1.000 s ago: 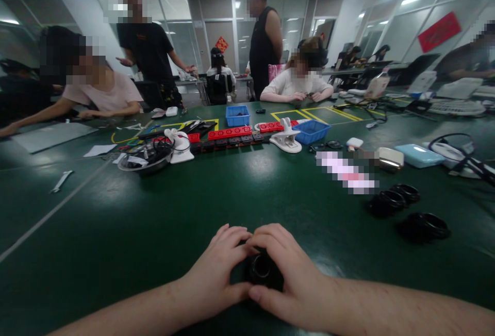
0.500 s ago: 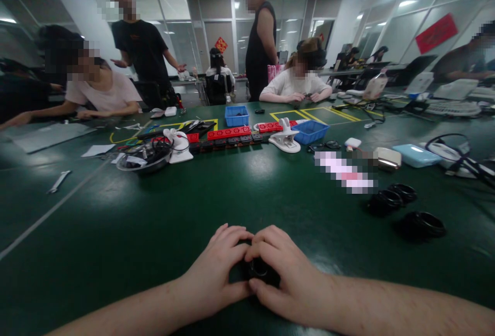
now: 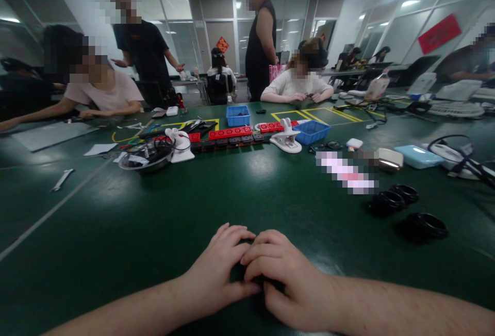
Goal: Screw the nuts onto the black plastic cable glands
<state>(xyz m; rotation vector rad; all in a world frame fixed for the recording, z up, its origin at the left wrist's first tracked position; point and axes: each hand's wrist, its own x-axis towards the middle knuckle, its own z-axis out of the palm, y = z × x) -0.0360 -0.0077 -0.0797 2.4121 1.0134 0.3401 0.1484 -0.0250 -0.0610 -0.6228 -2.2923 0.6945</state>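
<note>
My left hand [image 3: 223,265] and my right hand [image 3: 291,276] meet at the near middle of the green table, fingertips touching or nearly so. Between them is a small black round part [image 3: 275,284], largely covered by my fingers. Both sets of fingers curl around it, the left thumb reaching in low along its near side. Over to the right stand a pair of black ring-shaped parts [image 3: 388,203] side by side, with another black ring-shaped part [image 3: 425,227] nearer me.
A metal bowl of cables [image 3: 147,161], red-and-black strips [image 3: 230,137], a white clip [image 3: 286,140] and blue bins [image 3: 237,116] line the table's middle. A wrench [image 3: 62,180] lies left. Cases and cables [image 3: 460,166] crowd the right. Several people [image 3: 296,86] sit or stand beyond.
My right fingers have shifted left over the black part, covering its round opening. The right thumb has drawn back from the left thumb. The view has moved slightly.
</note>
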